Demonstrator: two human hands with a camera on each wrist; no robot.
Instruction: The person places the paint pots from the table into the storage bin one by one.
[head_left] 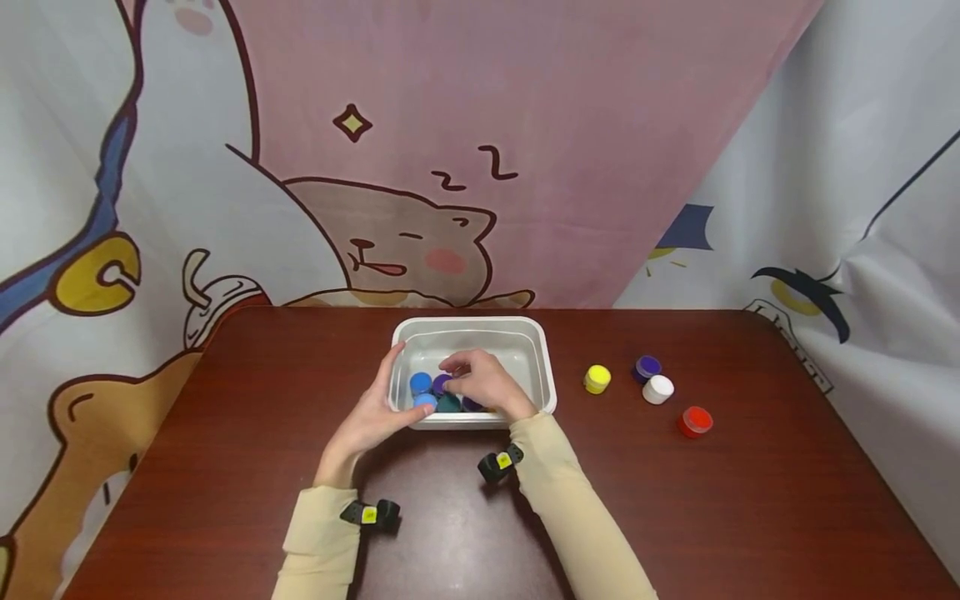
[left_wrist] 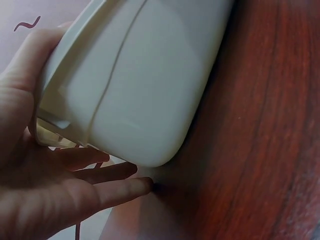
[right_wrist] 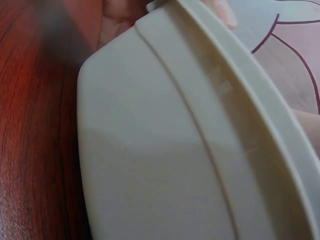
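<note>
A white plastic tub (head_left: 480,326) stands on the table with several small round paint pots inside, among them a blue pot (head_left: 421,383) and a dark green pot (head_left: 448,403). My left hand (head_left: 375,414) holds the tub's near left corner, thumb over the front rim and fingers along the left side. In the left wrist view, the fingers (left_wrist: 120,192) lie against the tub's outer wall. My right hand (head_left: 483,383) reaches over the front rim into the tub. Its thumb and fingertips pinch a purple pot (head_left: 439,384). The right wrist view mostly shows the tub's outer wall (right_wrist: 145,130).
To the tub's right on the brown table (head_left: 247,433) stand a yellow pot (head_left: 597,379), another purple pot (head_left: 647,368), a white pot (head_left: 657,389) and a red pot (head_left: 695,422). A printed cartoon curtain (head_left: 540,167) hangs behind the table and at its sides.
</note>
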